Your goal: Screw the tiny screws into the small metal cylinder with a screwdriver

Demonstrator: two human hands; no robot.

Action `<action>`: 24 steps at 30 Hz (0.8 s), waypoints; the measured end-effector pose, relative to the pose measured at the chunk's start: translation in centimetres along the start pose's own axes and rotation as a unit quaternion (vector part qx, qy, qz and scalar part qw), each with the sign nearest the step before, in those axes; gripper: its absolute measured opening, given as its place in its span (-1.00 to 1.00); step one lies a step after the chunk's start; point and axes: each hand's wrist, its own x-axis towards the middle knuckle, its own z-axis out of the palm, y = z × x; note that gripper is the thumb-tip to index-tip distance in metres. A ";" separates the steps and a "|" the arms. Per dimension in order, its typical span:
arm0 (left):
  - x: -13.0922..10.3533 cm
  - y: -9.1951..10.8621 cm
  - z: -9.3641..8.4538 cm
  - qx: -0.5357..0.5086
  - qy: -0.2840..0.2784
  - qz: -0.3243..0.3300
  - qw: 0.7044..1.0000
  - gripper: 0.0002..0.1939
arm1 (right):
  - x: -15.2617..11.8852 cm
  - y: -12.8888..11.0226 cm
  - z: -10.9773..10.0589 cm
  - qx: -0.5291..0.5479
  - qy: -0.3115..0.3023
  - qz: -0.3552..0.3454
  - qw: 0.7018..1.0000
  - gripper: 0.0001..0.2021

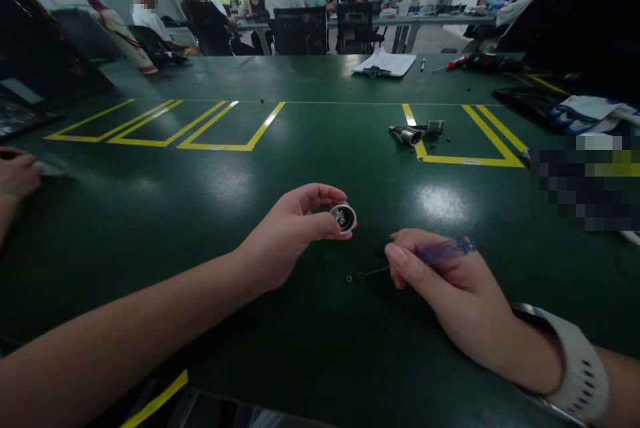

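Observation:
Held between the thumb and fingers of my left hand (295, 235) is a round metal cup-shaped part (343, 219), its open side facing me and small pieces visible inside. My right hand (440, 281) grips a screwdriver with a translucent purple handle (445, 251). Its thin shaft (375, 272) points left, low over the green table. The tip is at or very near a small ring (360, 275); whether they touch is unclear. Another small ring (349, 279) lies just left of it, below the metal part.
Metal parts (411, 136) and small bits lie by a yellow tape outline (470, 161). Farther back are a clipboard with papers (387, 63), a pen (423, 65) and a red-tipped tool (453, 64). Another person's hand (19, 175) is at the left edge. People sit beyond the green table (200, 68).

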 end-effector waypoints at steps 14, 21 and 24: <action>-0.4 0.1 0.5 0.057 -0.005 0.014 0.998 -0.79 | -1.3 -0.8 -0.2 -0.187 0.035 -0.297 0.936 -0.86; -0.6 -0.2 0.9 0.082 -0.025 0.016 0.996 -0.78 | -1.3 -0.2 0.2 -0.207 0.032 -0.284 0.936 -0.86; -0.7 -0.3 0.9 0.092 -0.026 0.018 0.995 -0.78 | -1.2 -0.2 0.2 -0.220 0.032 -0.293 0.930 -0.86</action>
